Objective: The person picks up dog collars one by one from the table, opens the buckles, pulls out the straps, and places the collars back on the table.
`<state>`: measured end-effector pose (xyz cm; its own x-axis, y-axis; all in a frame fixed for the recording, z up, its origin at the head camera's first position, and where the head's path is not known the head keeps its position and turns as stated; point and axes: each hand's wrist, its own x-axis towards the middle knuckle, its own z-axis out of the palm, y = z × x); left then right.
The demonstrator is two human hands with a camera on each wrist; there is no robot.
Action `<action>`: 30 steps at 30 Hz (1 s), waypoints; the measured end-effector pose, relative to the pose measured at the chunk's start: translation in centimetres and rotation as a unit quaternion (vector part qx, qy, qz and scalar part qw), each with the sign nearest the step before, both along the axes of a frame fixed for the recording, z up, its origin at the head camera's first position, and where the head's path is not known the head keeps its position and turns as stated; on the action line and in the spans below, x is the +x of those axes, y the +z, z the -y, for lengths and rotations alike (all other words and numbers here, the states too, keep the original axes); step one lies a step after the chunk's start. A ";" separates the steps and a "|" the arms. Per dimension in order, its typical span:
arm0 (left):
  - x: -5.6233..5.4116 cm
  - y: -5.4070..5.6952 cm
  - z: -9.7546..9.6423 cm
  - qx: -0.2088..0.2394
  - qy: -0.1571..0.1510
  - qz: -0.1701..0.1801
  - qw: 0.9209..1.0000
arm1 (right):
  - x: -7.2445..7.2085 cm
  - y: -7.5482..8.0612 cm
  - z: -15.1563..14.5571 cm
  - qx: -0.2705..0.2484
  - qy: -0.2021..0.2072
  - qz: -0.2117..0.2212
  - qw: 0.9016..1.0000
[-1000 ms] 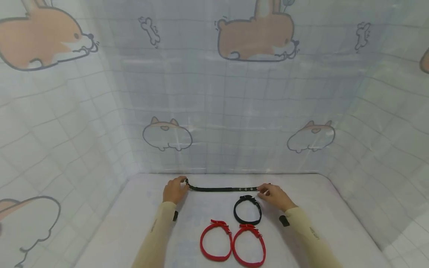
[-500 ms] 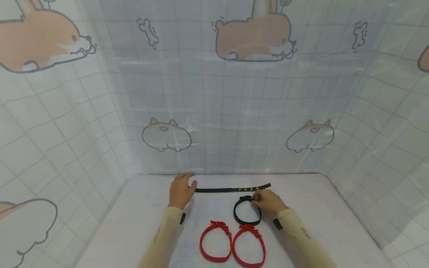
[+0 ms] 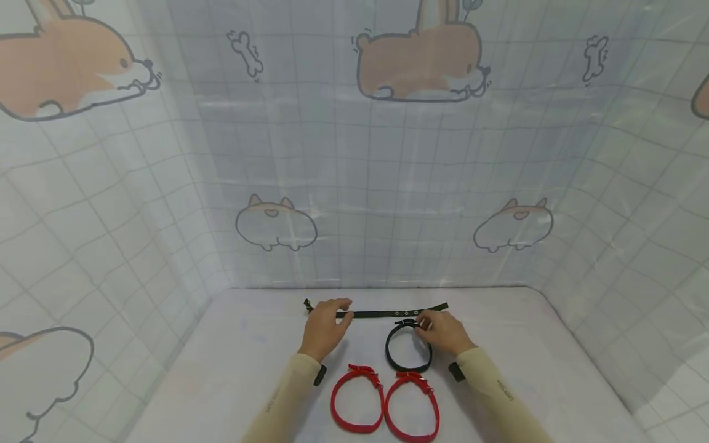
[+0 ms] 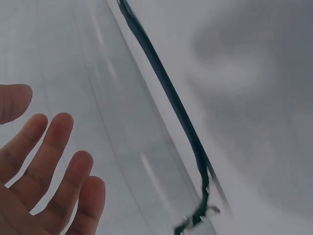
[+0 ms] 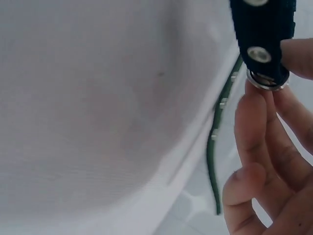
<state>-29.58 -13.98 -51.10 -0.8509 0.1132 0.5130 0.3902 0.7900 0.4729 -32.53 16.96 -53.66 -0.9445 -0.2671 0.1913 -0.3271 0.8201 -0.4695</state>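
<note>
A dark green collar point(image 3: 376, 314) lies unbuckled and stretched out across the back of the white table. Its buckle end point(image 4: 198, 215) is at the left, its eyelet end point(image 5: 215, 132) at the right. My left hand point(image 3: 325, 329) hovers over its left part, fingers spread and apart from it in the left wrist view point(image 4: 44, 176). Just in front lies a black collar point(image 3: 389, 354), buckled into a loop. My right hand point(image 3: 445, 332) pinches this collar by its buckle side, thumb and fingertips at the metal ring point(image 5: 268, 87) below the eyelets.
Two red collars, the left one point(image 3: 357, 427) and the right one point(image 3: 412, 437), lie buckled into loops side by side, in front of the black collar. A curtain point(image 3: 388, 154) with a grid and dog drawings hangs behind and at both sides of the table.
Both hands have let go of the green collar's ends. The left hand has moved right and toward the middle; the right hand has come down to the black collar and taken hold of it.
</note>
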 end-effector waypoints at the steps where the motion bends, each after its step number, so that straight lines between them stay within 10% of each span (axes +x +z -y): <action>1: 0.2 0.0 -0.3 0.001 -0.011 0.003 1.000 | 0.1 0.2 0.0 -0.004 -0.001 -0.009 1.000; 30: 1.9 1.3 -3.8 0.058 -0.142 0.048 0.987 | 5.7 6.3 3.8 -0.033 0.081 -0.256 0.963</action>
